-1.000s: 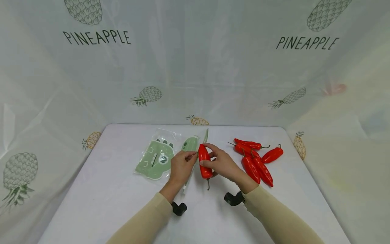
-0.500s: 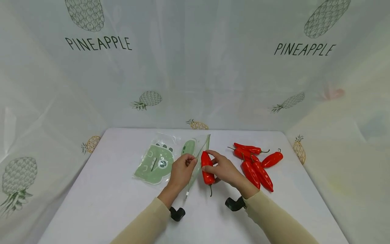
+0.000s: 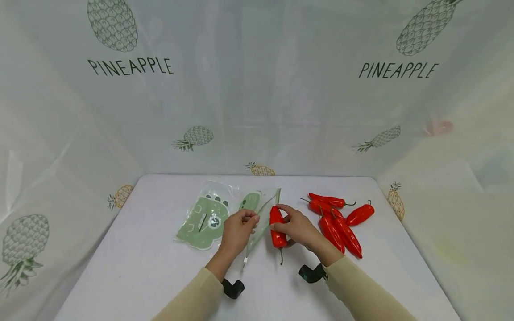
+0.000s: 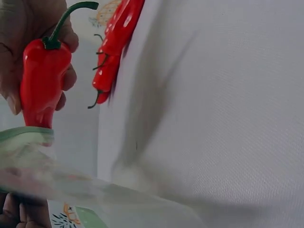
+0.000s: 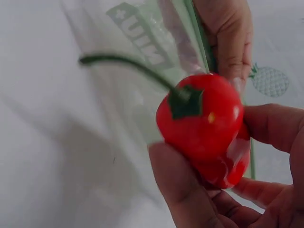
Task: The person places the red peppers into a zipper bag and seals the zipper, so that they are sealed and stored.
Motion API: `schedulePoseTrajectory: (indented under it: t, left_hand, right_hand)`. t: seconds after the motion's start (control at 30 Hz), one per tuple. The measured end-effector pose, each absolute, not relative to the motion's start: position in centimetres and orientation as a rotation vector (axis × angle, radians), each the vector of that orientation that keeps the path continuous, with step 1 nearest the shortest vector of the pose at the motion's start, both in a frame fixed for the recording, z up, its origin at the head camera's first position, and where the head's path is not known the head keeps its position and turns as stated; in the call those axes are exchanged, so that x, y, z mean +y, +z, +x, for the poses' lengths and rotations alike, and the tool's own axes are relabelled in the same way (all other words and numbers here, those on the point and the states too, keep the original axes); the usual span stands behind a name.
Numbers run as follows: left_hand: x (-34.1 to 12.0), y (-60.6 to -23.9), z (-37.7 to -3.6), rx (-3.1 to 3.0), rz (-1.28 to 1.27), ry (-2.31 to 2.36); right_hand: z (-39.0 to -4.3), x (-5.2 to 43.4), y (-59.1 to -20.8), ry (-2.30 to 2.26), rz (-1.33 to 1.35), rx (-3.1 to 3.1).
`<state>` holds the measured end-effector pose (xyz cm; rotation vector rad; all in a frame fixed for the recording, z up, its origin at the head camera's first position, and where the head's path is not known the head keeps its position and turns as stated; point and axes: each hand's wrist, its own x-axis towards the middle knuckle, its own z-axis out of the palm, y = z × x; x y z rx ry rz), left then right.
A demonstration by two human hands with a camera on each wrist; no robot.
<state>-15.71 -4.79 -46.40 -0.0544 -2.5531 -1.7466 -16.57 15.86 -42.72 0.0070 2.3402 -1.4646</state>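
In the head view my right hand [image 3: 299, 227] grips a red chili pepper [image 3: 277, 227], tip pointing away and green stem toward me. My left hand [image 3: 237, 229] pinches the edge of a clear plastic bag [image 3: 257, 238] with green trim, which stands on its side with its mouth spread toward the pepper. In the left wrist view the pepper's lower end [image 4: 40, 114] overlaps the bag's green rim [image 4: 28, 130]. The right wrist view shows the pepper's stem end [image 5: 199, 114] between thumb and fingers, the bag [image 5: 137, 61] behind it.
Left of the hands lies a clear bag printed with a green dinosaur [image 3: 202, 223]. Several red chili peppers [image 3: 337, 225] lie in a loose pile at the right of the white table [image 3: 140, 267]. A pineapple-print curtain [image 3: 257, 111] surrounds the table.
The head view has tilted, so everything sits lower. My right hand and the pepper have shifted a little right, and the gap between the bag's two edges has widened.
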Motion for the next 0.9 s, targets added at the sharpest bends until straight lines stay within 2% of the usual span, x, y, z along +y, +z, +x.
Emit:
schedulePoseTrajectory:
  t: [0.47,0.63,0.9]
  left_hand:
    - [-3.6,-46.6,-14.5,-2.600,-0.165,-1.679]
    - [-3.7,-46.7,-14.3,-2.601,-0.162,-1.695]
    - [-3.5,-46.3,-14.1,-2.566,-0.154,-1.736]
  right_hand:
    - [-17.4,15.0,-42.7,-1.823,0.214,2.054]
    - [-17.5,14.4,-43.4,-1.838,0.276,2.154]
    - [-16.5,13.5,-44.0,-1.674,0.186,2.464]
